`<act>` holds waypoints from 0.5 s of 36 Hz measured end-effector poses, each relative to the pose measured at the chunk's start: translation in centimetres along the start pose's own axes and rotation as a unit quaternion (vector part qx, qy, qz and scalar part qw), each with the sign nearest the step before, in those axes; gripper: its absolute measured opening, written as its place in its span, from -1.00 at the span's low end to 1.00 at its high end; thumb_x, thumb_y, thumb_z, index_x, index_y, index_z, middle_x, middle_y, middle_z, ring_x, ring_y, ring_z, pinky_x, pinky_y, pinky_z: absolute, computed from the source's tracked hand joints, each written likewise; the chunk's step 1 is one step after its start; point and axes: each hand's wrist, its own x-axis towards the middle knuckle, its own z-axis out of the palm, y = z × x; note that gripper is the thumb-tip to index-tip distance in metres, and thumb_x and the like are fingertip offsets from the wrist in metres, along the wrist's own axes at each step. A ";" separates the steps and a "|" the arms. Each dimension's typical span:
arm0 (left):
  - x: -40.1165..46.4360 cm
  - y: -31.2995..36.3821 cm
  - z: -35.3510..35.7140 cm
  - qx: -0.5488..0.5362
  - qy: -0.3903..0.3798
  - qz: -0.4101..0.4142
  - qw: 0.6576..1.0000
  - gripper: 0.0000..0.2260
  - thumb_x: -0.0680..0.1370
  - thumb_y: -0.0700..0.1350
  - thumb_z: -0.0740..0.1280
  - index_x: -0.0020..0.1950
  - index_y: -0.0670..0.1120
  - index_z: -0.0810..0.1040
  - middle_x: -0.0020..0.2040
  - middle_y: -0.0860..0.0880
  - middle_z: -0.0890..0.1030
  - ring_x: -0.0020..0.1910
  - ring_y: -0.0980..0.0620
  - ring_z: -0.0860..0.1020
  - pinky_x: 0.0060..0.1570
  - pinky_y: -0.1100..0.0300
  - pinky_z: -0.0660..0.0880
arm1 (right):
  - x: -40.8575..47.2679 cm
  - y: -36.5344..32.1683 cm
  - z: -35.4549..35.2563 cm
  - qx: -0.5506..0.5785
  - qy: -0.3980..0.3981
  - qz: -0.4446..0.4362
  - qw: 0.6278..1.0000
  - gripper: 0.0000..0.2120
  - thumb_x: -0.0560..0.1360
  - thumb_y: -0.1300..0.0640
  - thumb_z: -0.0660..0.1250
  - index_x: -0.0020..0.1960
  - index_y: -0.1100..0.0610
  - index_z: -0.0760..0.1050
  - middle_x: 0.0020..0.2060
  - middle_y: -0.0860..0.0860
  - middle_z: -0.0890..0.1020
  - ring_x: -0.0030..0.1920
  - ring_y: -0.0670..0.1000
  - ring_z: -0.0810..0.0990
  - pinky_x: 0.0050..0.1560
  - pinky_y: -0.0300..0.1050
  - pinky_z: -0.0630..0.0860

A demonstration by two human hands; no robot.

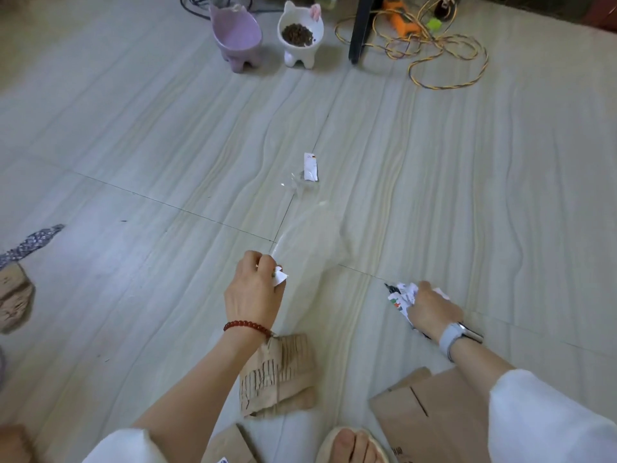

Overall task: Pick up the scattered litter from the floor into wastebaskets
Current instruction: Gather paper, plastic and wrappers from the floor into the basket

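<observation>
Left hand (255, 289) pinches a white paper scrap (279, 278) and right hand (430, 310) clutches crumpled wrappers (402, 297); beyond the left hand, clear plastic film (312, 242) and a white packet (310, 166) remain uncollected, no wastebasket visible.

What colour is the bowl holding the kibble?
White with pink ears, seen in the head view.

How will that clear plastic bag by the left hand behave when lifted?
The clear plastic bag is probably floppy: it lies flat and wrinkled on the floor. It looks thin and see-through, so likely very light and apt to drift. The left hand pinches its edge along with a paper scrap, so it may trail.
</observation>
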 end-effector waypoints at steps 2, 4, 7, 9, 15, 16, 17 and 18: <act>0.1 -0.3 -0.3 0.016 0.002 0.036 0.999 -0.86 0.32 -0.31 0.42 -0.26 -0.19 0.47 -0.19 -0.11 0.55 -0.30 -0.10 0.51 -0.58 0.26 0.31 | 0.0 -0.5 0.8 -0.015 0.042 0.018 0.999 -0.80 0.52 0.09 0.21 0.07 0.18 0.43 0.04 0.11 0.58 0.07 0.13 0.56 -0.16 -0.16 0.32; 0.2 -0.9 -0.8 0.039 0.000 0.058 0.998 -0.81 0.28 -0.32 0.46 -0.27 -0.18 0.45 -0.26 -0.08 0.55 -0.32 -0.10 0.51 -0.61 0.26 0.31 | -0.1 -1.2 1.2 -0.060 0.058 0.011 0.996 -0.84 0.51 0.14 0.22 0.05 0.17 0.44 0.05 0.09 0.58 0.06 0.10 0.58 -0.22 -0.18 0.31; 0.5 -2.0 -1.8 0.060 0.001 0.060 0.996 -0.79 0.27 -0.32 0.48 -0.26 -0.17 0.46 -0.33 -0.07 0.53 -0.34 -0.09 0.51 -0.64 0.26 0.30 | 0.0 -2.4 1.2 -0.085 0.084 -0.025 0.993 -0.83 0.50 0.18 0.18 0.08 0.17 0.42 0.08 0.08 0.54 0.11 0.10 0.54 -0.23 -0.16 0.27; 0.7 -2.9 -2.4 0.070 0.004 0.057 0.996 -0.80 0.28 -0.33 0.47 -0.26 -0.17 0.47 -0.35 -0.08 0.52 -0.34 -0.10 0.51 -0.63 0.31 0.21 | -0.1 -3.3 0.8 -0.085 0.099 -0.055 0.990 -0.82 0.51 0.15 0.18 0.07 0.19 0.43 0.07 0.09 0.52 0.10 0.11 0.52 -0.23 -0.14 0.26; 1.0 -4.3 -3.5 0.071 0.005 0.037 0.997 -0.85 0.33 -0.32 0.42 -0.27 -0.17 0.46 -0.35 -0.07 0.51 -0.32 -0.08 0.48 -0.55 0.35 0.20 | 0.1 -1.9 -0.6 -0.027 0.125 -0.052 0.990 -0.82 0.49 0.16 0.22 0.04 0.22 0.46 0.19 0.14 0.39 -0.01 0.15 0.55 -0.37 -0.17 0.19; 1.0 -4.3 -3.3 0.068 0.003 0.035 0.997 -0.85 0.33 -0.31 0.42 -0.27 -0.17 0.46 -0.35 -0.06 0.51 -0.32 -0.08 0.48 -0.55 0.35 0.20 | 0.3 -1.0 -0.8 -0.017 0.120 -0.036 0.992 -0.81 0.50 0.14 0.22 0.07 0.19 0.45 0.26 0.14 0.33 -0.01 0.15 0.56 -0.32 -0.17 0.26; 1.0 -4.1 -3.1 0.066 0.000 0.035 0.997 -0.85 0.33 -0.31 0.43 -0.28 -0.17 0.46 -0.36 -0.06 0.51 -0.32 -0.08 0.48 -0.55 0.37 0.19 | 0.6 -0.2 -0.9 -0.003 0.110 -0.019 0.994 -0.80 0.51 0.11 0.22 0.10 0.15 0.44 0.31 0.15 0.27 0.00 0.16 0.56 -0.27 -0.16 0.31; 1.1 -3.9 -2.9 0.063 -0.003 0.035 0.997 -0.84 0.32 -0.31 0.43 -0.28 -0.16 0.47 -0.36 -0.05 0.51 -0.33 -0.07 0.48 -0.55 0.38 0.18 | 1.0 0.7 -0.9 0.014 0.096 -0.007 0.995 -0.78 0.51 0.07 0.23 0.12 0.13 0.44 0.32 0.16 0.25 0.02 0.17 0.56 -0.22 -0.14 0.36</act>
